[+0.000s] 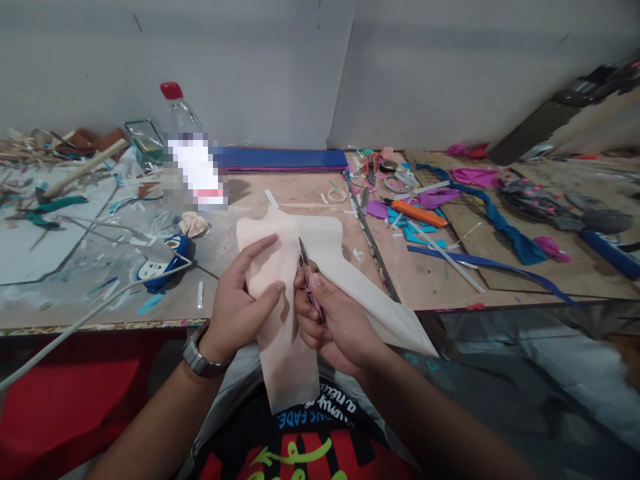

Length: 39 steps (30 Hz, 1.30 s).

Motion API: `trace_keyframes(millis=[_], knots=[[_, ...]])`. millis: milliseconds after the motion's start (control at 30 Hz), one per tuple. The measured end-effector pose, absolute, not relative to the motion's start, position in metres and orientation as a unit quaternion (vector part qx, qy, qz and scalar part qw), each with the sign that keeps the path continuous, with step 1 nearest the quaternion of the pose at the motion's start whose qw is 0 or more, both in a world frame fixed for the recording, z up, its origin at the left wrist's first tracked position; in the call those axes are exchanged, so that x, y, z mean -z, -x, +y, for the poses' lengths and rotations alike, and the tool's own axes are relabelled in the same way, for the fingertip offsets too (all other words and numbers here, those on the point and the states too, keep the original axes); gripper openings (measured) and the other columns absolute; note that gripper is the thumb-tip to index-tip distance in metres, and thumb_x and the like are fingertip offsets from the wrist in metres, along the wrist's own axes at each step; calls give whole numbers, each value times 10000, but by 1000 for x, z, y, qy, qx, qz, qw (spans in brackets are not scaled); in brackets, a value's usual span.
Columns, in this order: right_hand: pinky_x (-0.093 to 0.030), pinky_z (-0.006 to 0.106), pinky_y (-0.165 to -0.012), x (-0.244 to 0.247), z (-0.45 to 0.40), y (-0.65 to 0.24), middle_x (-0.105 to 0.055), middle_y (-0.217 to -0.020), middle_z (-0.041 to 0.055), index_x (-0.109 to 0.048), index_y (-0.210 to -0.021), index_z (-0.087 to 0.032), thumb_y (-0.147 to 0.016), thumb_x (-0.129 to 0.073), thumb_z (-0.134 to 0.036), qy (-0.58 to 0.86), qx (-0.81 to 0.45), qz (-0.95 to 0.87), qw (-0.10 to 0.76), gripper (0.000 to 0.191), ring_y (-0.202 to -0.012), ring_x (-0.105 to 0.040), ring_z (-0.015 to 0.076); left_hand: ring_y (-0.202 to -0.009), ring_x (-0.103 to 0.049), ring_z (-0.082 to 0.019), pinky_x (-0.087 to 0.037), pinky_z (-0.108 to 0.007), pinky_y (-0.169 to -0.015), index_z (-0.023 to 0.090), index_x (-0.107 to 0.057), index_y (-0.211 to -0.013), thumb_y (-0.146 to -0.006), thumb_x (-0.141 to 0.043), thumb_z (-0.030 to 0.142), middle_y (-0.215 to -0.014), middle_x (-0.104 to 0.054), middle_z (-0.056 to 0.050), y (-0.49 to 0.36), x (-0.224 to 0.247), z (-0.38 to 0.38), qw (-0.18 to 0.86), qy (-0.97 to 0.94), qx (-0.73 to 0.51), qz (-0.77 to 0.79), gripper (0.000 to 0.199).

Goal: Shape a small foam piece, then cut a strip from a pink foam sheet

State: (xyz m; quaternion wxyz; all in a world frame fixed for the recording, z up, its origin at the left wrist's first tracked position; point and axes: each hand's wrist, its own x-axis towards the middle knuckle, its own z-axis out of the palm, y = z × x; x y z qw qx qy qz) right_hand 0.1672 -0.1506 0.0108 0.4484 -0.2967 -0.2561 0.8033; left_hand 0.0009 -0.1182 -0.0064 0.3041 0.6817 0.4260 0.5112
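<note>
A pale peach sheet (280, 267) hangs over the table's front edge toward my lap, one piece of it parted to the right. My left hand (247, 300) holds this sheet from the left, thumb and index finger spread on top; its other fingers are hidden. In my right hand (335, 313) is a pair of scissors (306, 273), fingers wrapped round the handles. Their blades point away from me and lie at the cut between the two parts of the sheet. From here the blades look nearly closed.
A blue glue gun (163, 263) with a white cord lies left, near green-handled pliers (55, 210). Behind stands a bottle with a red cap (171, 91). A tape roll (336, 195), an orange cutter (419, 213) and coloured scraps lie right. A red stool (75, 393) is below left.
</note>
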Motion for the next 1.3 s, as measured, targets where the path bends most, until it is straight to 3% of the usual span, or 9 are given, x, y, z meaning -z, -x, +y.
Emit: trace_keyframes(millis=[600,833,1033,1300], knots=[[-181,135,-358,-9,-150,-166,-374,-593,-117,-473,-923,-229,-944,-605,-495,309,-793,-267,452,298,-382,-183,22,-1291,-571,-259,-459,-429,-1120,228,-551,-1397,-835,-712,222,-1426,-581,-91,-2,6,-119,328,-666,-520,421,585],[-172,144,-371,-12,-152,-165,-368,-593,-120,-468,-937,-232,-925,-618,-540,309,-782,-275,466,343,-383,-180,21,-1251,-582,-257,-449,-434,-1113,244,-607,-1330,-869,-682,247,-1355,-613,-79,1,1,-114,324,-632,-586,389,467],[-193,149,-383,-13,-152,-167,-370,-605,-116,-470,-933,-227,-927,-624,-529,293,-780,-302,463,339,-398,-194,22,-1271,-572,-259,-430,-438,-1142,271,-635,-1289,-879,-694,298,-1349,-622,-59,5,-17,-102,345,-637,-573,384,414],[-181,167,-393,-12,-157,-167,-374,-613,-101,-501,-974,-226,-908,-633,-566,298,-765,-329,466,370,-422,-206,34,-1109,-669,-237,-558,-387,-1003,232,-725,-1148,-846,-743,310,-1178,-723,-63,6,-29,-103,285,-680,-536,411,312]])
